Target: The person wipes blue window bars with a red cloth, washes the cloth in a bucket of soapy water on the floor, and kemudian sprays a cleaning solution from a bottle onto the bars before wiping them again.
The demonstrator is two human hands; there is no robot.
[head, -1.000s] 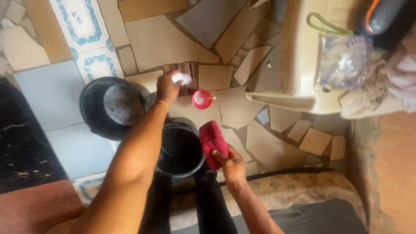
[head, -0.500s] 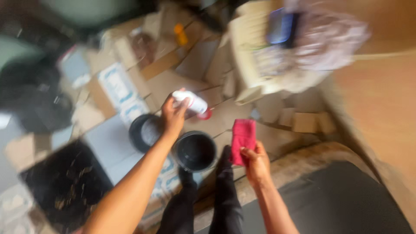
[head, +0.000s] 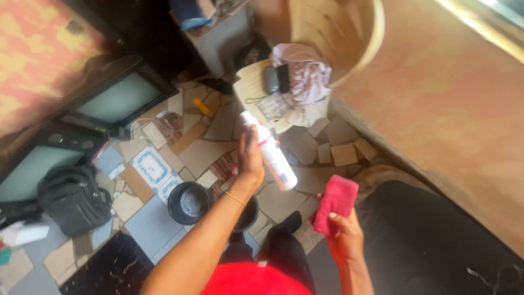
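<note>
Gripping white, pink-banded spray bottle (head: 270, 152) in left hand (head: 250, 155), right hand (head: 344, 236) pinching pink cloth (head: 334, 202)

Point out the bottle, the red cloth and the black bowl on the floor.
bottle (head: 271, 154): head view, on the middle of its white body.
red cloth (head: 337, 199): head view, on the folded middle above the right hand's fingers.
black bowl (head: 190, 202): head view, on its grey inside.

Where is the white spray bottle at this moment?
In the head view, the white spray bottle is held up in the left hand near the centre, above the black pots, left of the red cloth.
</note>
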